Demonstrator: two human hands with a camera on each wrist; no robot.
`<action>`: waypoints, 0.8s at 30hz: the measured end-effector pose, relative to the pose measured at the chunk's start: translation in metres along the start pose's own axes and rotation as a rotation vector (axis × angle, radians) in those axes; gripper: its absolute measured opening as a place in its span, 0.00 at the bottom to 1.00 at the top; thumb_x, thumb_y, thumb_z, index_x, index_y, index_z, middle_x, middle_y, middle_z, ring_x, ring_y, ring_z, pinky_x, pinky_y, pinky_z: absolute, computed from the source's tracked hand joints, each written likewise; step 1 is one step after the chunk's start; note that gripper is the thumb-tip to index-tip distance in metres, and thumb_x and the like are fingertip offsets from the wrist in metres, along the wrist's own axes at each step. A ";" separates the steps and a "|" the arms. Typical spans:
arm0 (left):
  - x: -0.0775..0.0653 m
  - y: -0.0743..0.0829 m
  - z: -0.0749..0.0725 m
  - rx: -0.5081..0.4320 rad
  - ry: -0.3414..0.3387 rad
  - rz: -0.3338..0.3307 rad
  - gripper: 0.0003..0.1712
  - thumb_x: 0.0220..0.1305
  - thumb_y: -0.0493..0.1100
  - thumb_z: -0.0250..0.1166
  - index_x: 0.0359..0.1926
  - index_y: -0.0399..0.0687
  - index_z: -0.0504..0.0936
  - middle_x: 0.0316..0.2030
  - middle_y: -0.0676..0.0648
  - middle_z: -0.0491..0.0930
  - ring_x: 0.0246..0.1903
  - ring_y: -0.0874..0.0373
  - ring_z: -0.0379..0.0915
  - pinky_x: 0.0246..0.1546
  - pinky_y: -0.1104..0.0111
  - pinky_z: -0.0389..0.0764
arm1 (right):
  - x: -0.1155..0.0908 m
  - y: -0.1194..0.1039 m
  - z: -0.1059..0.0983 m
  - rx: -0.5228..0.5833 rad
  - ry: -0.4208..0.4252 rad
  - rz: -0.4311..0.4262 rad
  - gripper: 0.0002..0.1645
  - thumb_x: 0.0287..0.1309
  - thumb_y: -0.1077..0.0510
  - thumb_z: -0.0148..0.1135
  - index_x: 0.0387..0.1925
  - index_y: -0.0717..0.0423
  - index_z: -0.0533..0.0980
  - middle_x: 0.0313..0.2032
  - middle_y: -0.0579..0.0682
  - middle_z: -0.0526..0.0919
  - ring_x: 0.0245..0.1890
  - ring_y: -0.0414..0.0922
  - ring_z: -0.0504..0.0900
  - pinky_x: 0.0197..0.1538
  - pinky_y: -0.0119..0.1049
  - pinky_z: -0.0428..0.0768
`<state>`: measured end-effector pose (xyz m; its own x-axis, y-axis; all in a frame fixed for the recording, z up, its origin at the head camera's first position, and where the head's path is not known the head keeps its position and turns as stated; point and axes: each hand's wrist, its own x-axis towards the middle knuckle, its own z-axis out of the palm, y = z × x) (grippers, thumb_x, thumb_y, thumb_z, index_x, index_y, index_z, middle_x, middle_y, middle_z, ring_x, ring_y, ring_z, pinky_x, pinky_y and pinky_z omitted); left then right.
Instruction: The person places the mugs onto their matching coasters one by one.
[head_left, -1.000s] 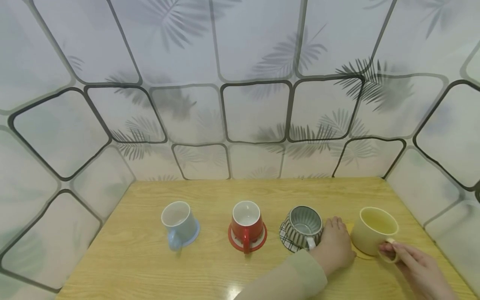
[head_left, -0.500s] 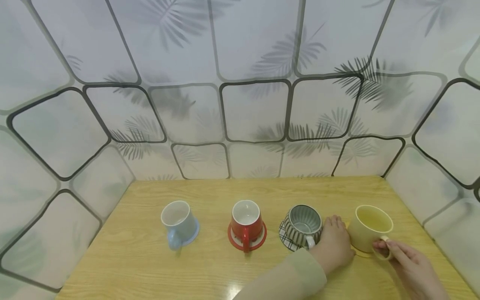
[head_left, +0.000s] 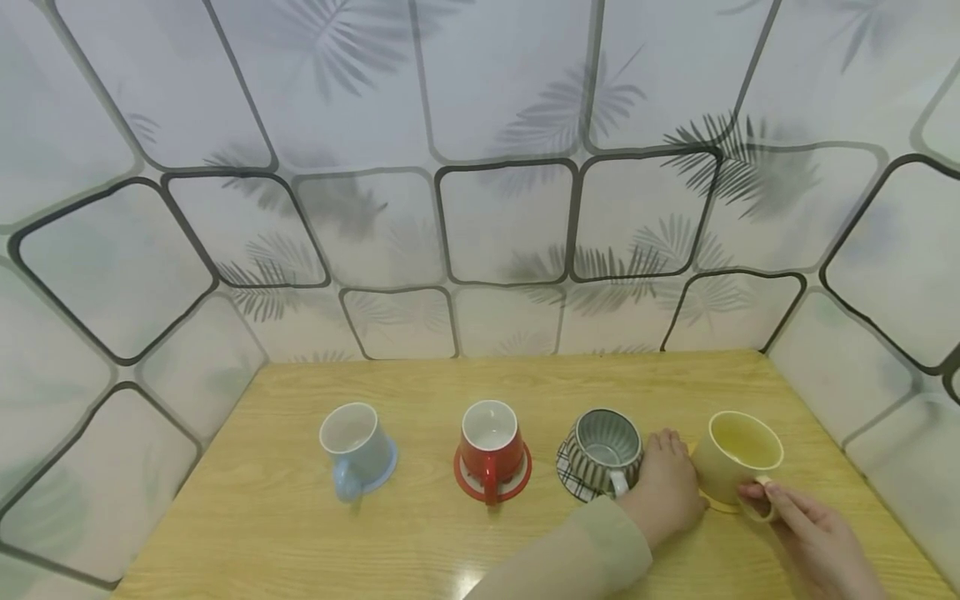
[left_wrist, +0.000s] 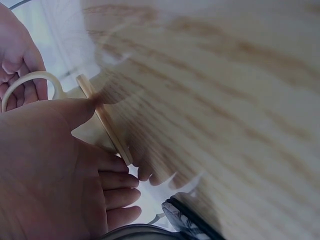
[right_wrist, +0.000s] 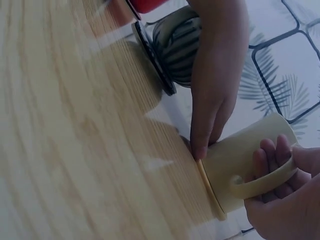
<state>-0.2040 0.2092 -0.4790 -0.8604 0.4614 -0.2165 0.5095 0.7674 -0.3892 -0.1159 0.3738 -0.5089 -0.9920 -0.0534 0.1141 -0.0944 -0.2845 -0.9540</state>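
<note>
Since a moment ago the yellow cup [head_left: 738, 457] has come down onto its yellow coaster [right_wrist: 209, 190], right hand [head_left: 813, 537] grasping its handle; left hand [head_left: 666, 492], fingers straight, presses the coaster's edge. Letting go carelessly could tip it, or knock the striped cup [head_left: 603, 450] on the bench [head_left: 300, 533]

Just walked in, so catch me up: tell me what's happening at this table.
A person is handling the yellow cup at the right end of a row of four cups. The right hand holds its handle, while the left hand touches the edge of the yellow coaster beneath it. The striped cup, red cup and blue cup stand untouched on their coasters.
</note>
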 end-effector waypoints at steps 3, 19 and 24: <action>-0.001 -0.001 -0.001 0.002 -0.004 -0.006 0.45 0.71 0.83 0.43 0.81 0.74 0.58 0.81 0.66 0.57 0.82 0.71 0.49 0.82 0.73 0.55 | -0.001 0.002 0.006 0.051 0.031 -0.004 0.27 0.84 0.66 0.40 0.53 0.54 0.88 0.50 0.37 0.92 0.53 0.26 0.86 0.52 0.15 0.81; -0.001 0.003 0.000 0.047 -0.006 -0.040 0.45 0.70 0.84 0.39 0.81 0.76 0.58 0.80 0.68 0.57 0.81 0.72 0.50 0.81 0.73 0.56 | 0.001 0.002 0.017 0.026 0.108 0.034 0.25 0.84 0.64 0.44 0.51 0.52 0.89 0.48 0.36 0.93 0.52 0.24 0.86 0.50 0.16 0.83; 0.000 0.003 0.002 0.051 -0.011 -0.047 0.46 0.69 0.85 0.39 0.81 0.76 0.57 0.80 0.68 0.57 0.81 0.72 0.49 0.81 0.73 0.56 | 0.002 0.001 0.012 -0.097 0.120 0.079 0.23 0.84 0.61 0.46 0.51 0.52 0.89 0.48 0.30 0.91 0.51 0.21 0.84 0.49 0.15 0.82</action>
<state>-0.2028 0.2112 -0.4817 -0.8838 0.4201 -0.2061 0.4670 0.7647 -0.4440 -0.1173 0.3615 -0.5067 -0.9990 0.0446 0.0097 -0.0180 -0.1897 -0.9817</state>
